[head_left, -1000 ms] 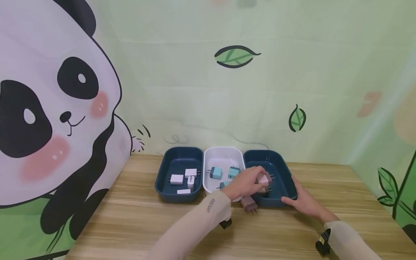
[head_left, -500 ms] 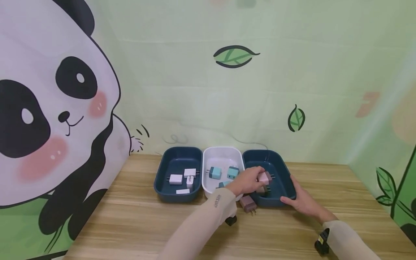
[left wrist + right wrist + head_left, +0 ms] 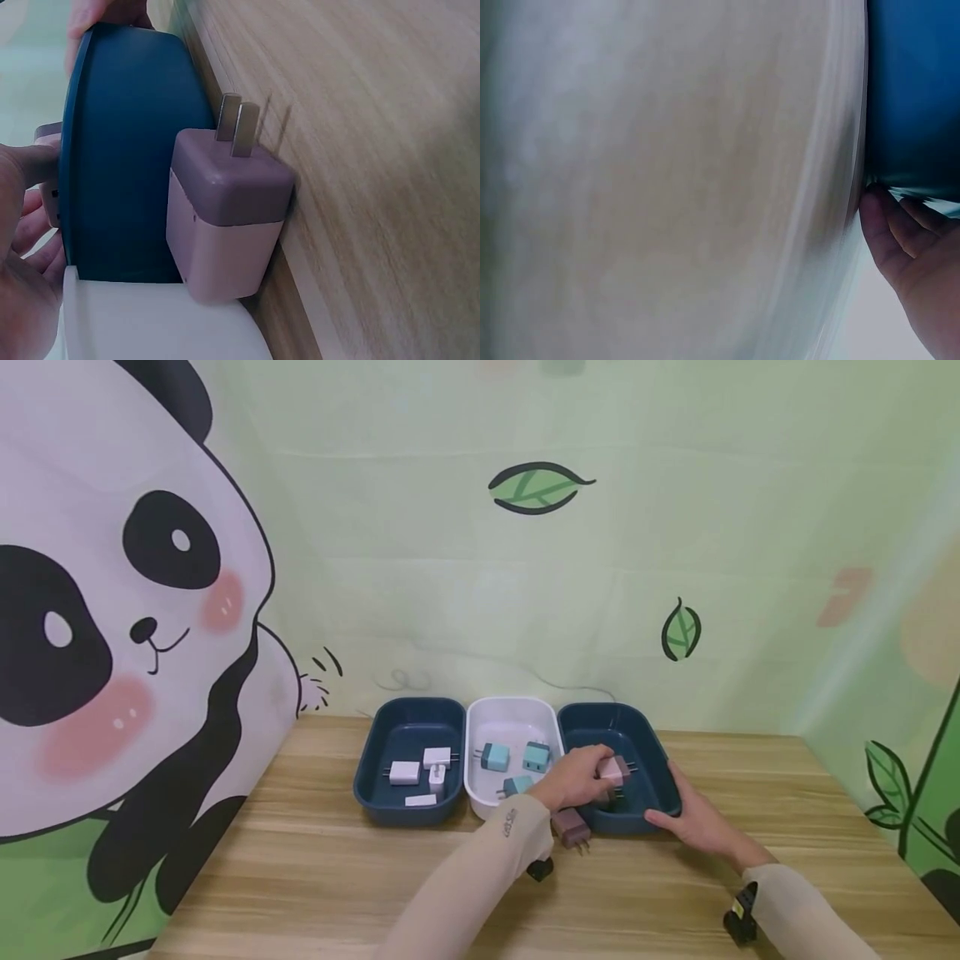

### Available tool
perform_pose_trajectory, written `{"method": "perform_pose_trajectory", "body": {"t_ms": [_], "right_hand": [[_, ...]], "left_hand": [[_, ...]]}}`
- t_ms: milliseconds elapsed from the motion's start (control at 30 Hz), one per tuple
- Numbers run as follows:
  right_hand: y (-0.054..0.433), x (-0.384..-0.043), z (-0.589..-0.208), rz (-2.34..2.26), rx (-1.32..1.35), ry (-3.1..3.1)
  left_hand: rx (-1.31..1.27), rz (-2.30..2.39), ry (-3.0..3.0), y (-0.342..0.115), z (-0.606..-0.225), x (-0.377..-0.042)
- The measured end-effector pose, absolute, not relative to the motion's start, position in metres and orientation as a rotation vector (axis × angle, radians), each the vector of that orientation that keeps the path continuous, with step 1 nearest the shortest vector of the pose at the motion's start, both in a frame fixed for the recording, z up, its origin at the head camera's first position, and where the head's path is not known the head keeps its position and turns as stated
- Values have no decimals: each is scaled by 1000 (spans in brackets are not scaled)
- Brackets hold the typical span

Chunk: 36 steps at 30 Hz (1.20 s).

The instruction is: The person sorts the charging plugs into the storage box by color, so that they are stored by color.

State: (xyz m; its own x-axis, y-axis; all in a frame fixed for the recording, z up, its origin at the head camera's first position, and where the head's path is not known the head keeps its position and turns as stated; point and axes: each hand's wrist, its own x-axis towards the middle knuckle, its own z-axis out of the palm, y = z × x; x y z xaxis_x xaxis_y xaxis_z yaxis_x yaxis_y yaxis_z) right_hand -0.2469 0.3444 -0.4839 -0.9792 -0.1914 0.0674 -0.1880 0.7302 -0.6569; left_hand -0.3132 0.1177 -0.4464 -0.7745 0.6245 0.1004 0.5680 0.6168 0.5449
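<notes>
My left hand [image 3: 579, 774] reaches into the right-hand blue tray [image 3: 637, 735] and pinches a pink charger plug [image 3: 613, 768], prongs to the right. Another charger plug [image 3: 611, 793] shows partly beneath it, mostly covered by the fingers. On the table against the front of the trays lies a pink and mauve charger plug [image 3: 225, 214], its two prongs toward the front. My right hand [image 3: 701, 818] rests at the blue tray's right front corner, thumb at the front and straight fingers along the side. In the right wrist view, the fingertips [image 3: 874, 193] touch the blue wall.
Left of that tray stand a white tray [image 3: 512, 710] with several teal charger plugs [image 3: 495, 757] and another blue tray [image 3: 420, 710] with several white charger plugs [image 3: 405, 772]. All sit in a row on the wooden table [image 3: 315, 868], before a printed backdrop [image 3: 420, 610].
My left hand has shifted slightly right within the tray, carrying the pink charger plug. My right hand keeps its place at the tray corner. The head view has drifted a little.
</notes>
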Motion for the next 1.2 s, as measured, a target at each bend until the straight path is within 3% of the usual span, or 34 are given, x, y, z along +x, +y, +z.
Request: {"method": "perform_pose_trajectory", "body": {"t_ms": [733,1200], "right_hand": [[333,-256,-489,-1048,-313,2919],[342,-249,-484,-1048,-279,2937]], "left_hand": [[846,962,2829,120,-455,-321],[1126,868,2786,84,-433,-300]]}}
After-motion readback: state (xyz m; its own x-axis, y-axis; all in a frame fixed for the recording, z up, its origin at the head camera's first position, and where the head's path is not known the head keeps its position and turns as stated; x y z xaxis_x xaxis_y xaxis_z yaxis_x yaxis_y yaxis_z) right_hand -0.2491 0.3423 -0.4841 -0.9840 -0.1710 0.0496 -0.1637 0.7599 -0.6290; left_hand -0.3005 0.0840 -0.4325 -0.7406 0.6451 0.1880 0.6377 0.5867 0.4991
